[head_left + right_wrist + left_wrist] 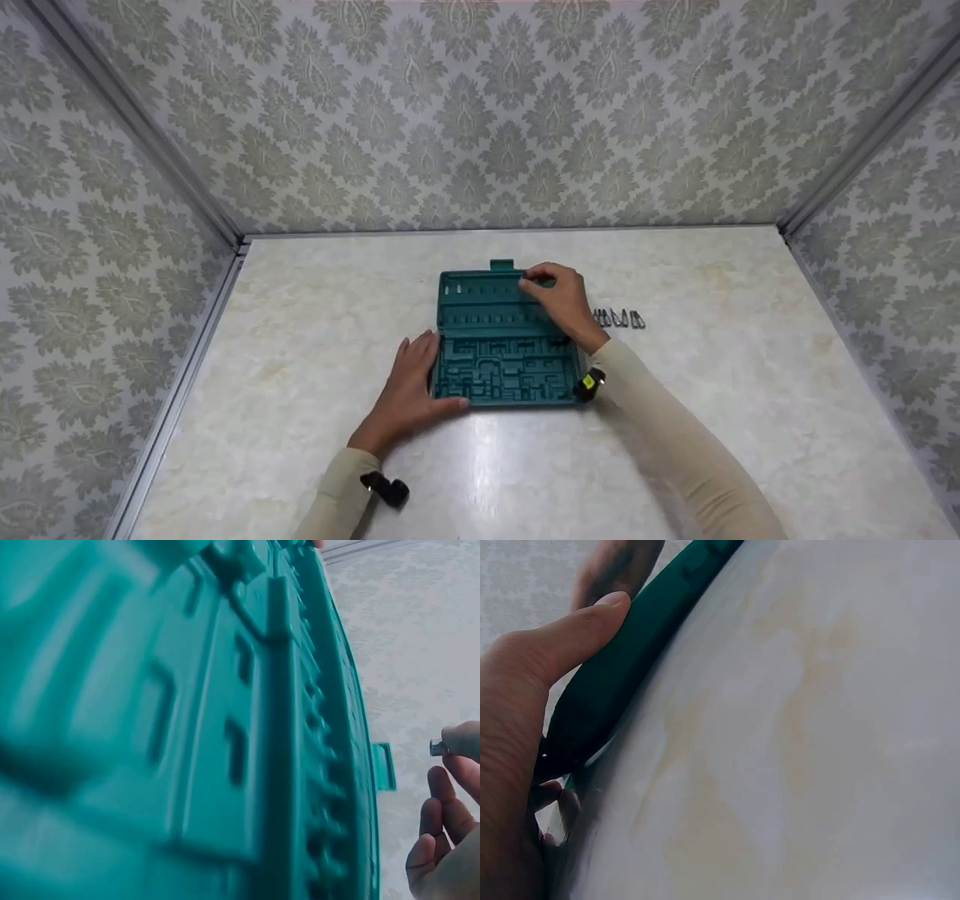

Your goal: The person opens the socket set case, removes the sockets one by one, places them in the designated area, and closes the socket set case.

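- Green moulded-plastic case (495, 332) lies unfolded on the pale marbled table (300, 322), recesses facing up, both halves within reach
- Left hand (411, 379) spread round the near left corner, thumb on the near rim, fingers along the side; presumably a brace against sliding
- Right hand (561, 296) pinches a small silver metal cylinder (437, 748) by thumb and fingertip near the case's far edge; a fingertip hold suits so small a piece
- Two small whitish pieces (459, 288) sit in the far row, left end
- Loose small metal pieces (637, 320) lie right of the case, handy for the right hand
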`<state>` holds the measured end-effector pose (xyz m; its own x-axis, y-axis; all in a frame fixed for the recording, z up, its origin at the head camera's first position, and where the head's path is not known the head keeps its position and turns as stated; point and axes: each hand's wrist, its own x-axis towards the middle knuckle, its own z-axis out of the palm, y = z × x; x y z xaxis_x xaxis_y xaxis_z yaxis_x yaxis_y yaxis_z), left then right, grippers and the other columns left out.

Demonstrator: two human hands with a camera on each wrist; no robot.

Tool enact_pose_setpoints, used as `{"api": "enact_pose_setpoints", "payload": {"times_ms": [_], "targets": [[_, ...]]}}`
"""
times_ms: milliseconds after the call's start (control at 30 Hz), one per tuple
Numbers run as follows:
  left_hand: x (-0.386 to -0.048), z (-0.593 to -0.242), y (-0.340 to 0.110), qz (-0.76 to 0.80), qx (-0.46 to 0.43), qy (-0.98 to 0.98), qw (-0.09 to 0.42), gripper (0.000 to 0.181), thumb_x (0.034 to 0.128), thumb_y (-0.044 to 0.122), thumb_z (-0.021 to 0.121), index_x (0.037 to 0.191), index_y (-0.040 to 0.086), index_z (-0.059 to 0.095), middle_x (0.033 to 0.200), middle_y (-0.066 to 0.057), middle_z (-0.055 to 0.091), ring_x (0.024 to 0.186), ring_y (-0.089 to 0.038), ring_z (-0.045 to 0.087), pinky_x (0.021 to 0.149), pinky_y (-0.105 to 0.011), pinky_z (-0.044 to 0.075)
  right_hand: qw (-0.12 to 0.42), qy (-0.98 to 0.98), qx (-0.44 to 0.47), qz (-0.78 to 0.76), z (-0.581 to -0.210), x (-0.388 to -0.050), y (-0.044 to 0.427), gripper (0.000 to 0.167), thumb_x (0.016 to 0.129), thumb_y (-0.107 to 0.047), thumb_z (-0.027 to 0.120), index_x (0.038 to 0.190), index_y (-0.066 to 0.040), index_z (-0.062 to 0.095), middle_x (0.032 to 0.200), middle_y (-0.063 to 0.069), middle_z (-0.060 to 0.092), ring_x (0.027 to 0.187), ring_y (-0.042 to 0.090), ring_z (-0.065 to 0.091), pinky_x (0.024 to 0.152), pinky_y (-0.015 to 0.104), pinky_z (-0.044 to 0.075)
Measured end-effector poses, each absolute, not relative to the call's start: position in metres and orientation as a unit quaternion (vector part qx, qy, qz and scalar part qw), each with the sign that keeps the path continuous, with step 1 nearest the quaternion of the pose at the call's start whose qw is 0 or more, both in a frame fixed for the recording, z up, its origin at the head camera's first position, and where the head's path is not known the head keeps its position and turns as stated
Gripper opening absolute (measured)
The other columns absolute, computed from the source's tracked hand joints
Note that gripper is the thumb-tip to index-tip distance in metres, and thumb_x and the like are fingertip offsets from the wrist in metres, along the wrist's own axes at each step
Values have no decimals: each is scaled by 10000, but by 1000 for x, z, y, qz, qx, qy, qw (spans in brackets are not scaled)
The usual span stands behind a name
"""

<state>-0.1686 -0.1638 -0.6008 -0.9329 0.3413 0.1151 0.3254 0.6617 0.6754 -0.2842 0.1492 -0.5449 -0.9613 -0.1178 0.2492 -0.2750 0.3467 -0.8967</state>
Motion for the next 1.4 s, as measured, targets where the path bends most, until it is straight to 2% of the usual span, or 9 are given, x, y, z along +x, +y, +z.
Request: {"api": "enact_pose_setpoints", "payload": {"times_ms": [300,533,633,667,733,767,900,1067,1400], "targets": [[-169,-601,-164,363,176,915,16,1335,792,715,866,1756,50,228,1803,-171,271,1685,-351,192,1376,-535,34,103,-821,100,553,-540,-272,178,185,1031,-181,803,1143,-34,821,1091,84,785,1024,230,676,875,377,513],[-169,-602,-162,369,179,912,12,1334,791,720,862,1758,57,227,1800,-174,275,1685,-358,183,1373,-544,44,117,-825,84,546,-540,-263,201,217,1032,-186,801,1152,-5,811,1087,78,781,1004,216,653,875,373,483],[-168,-602,-161,370,175,912,17,1344,783,732,859,1764,77,214,1809,-158,260,1693,-339,161,1375,-521,30,127,-829,70,540,-542,-259,211,191,1038,-163,792,1142,-5,815,1072,99,775,846,230,642,713,272,515],[-168,-602,-161,370,174,913,18,1347,781,735,858,1765,82,209,1810,-154,257,1694,-333,156,1375,-510,22,132,-828,66,541,-543,-258,214,183,1037,-150,791,1142,-3,816,1075,117,774,799,271,644,667,247,504],[-168,-602,-162,368,173,913,19,1348,778,733,859,1764,78,214,1808,-155,263,1693,-330,161,1376,-497,15,145,-824,63,544,-545,-256,221,170,1031,-134,799,1134,0,818,1076,140,778,790,268,645,648,231,485],[-168,-602,-162,367,173,914,19,1346,777,733,859,1762,73,222,1806,-156,269,1692,-330,168,1376,-492,12,150,-822,60,546,-546,-255,224,166,1031,-130,799,1132,1,818,1074,148,778,786,261,642,648,233,482],[-169,-600,-163,364,171,915,22,1344,775,737,856,1757,65,232,1801,-155,283,1688,-324,185,1376,-472,10,170,-820,54,545,-551,-252,241,159,1019,-129,814,1115,-3,824,1083,137,797,948,152,660,815,299,455],[-170,-602,-163,362,178,915,18,1349,774,746,852,1760,68,229,1798,-151,293,1685,-321,197,1376,-465,5,181,-828,28,530,-559,-249,263,171,1015,-137,812,1117,0,827,1081,138,798,929,111,655,812,268,455],[-170,-603,-164,362,187,913,16,1347,785,755,841,1759,61,222,1802,-161,277,1689,-325,184,1375,-463,-5,193,-835,-23,515,-576,-243,298,185,1017,-128,795,1137,12,815,1071,146,789,922,136,649,827,268,464]]}}
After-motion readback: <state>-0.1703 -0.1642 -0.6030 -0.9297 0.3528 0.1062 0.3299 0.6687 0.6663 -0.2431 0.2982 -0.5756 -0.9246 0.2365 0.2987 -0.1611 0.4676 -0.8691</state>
